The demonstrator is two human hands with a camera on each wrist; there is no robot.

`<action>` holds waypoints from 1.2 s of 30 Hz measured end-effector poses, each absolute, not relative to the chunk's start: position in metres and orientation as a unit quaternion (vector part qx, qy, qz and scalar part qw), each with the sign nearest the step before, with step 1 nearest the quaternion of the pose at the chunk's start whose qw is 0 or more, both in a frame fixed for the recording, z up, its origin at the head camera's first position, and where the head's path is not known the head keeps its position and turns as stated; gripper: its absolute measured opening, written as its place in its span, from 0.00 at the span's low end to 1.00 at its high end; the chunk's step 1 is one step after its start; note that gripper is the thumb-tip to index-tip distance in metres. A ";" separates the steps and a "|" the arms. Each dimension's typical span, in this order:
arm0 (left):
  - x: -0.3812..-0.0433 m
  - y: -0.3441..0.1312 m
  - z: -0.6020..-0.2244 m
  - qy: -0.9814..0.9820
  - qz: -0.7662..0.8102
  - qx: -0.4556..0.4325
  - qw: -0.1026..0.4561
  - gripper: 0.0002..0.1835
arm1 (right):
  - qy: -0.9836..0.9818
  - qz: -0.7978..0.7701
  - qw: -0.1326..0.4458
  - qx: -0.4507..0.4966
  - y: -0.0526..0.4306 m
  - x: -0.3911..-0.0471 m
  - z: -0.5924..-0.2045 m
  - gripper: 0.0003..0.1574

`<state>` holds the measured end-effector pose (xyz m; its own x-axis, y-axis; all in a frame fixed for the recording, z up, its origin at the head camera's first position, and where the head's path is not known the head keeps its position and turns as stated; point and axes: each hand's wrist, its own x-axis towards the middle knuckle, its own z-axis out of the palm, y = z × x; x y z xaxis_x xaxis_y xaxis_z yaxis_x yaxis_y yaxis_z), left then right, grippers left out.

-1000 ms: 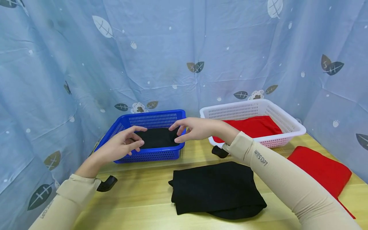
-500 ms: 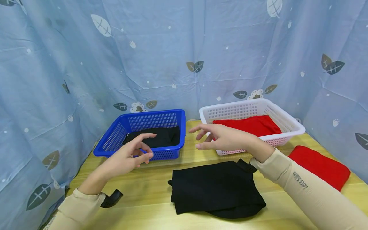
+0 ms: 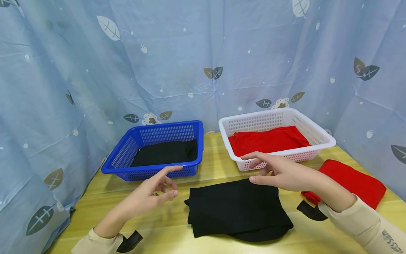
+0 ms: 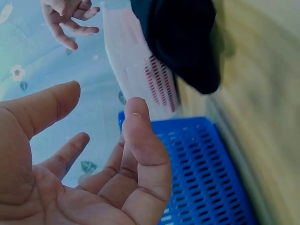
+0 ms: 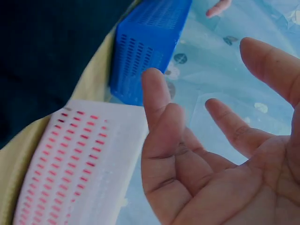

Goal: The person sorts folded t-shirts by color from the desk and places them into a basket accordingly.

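A folded black garment lies on the table between my two hands. To its left, in the head view, is my left hand, fingers loosely bent and holding nothing. My right hand hovers over the garment's far right corner, also holding nothing, thumb and fingers apart. Both wrist views show bare palms, the left hand and the right hand, with gaps between thumb and fingers. The black garment appears beyond the left fingers and, in the right wrist view, the dark cloth fills the upper left.
A blue basket with black cloth inside stands at the back left. At the back right, a white basket holds red cloth. A folded red garment lies at the right. A patterned blue curtain hangs behind.
Both hands have drawn back from over the blue basket toward the front. The right hand has also swung right, past the white basket's front, to above the black garment. The garments stayed put.
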<state>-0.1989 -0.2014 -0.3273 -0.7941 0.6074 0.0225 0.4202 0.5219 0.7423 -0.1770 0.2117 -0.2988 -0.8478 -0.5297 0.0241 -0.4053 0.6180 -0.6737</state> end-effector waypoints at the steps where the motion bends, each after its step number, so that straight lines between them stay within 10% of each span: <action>1: -0.198 -0.201 -0.330 0.862 0.391 0.297 0.123 0.34 | 0.894 -0.354 0.088 -0.261 0.215 -0.173 -0.300 0.38; 36: -0.186 -0.180 -0.364 0.825 0.424 0.255 0.272 0.34 | 0.880 -0.363 0.185 -0.243 0.258 -0.154 -0.353 0.41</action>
<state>-0.1865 -0.1797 -0.3640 -0.7221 0.6519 -0.2315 0.1912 0.5098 0.8388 -0.1539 0.2575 -0.3529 -0.8132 -0.5627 -0.1486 -0.2939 0.6174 -0.7297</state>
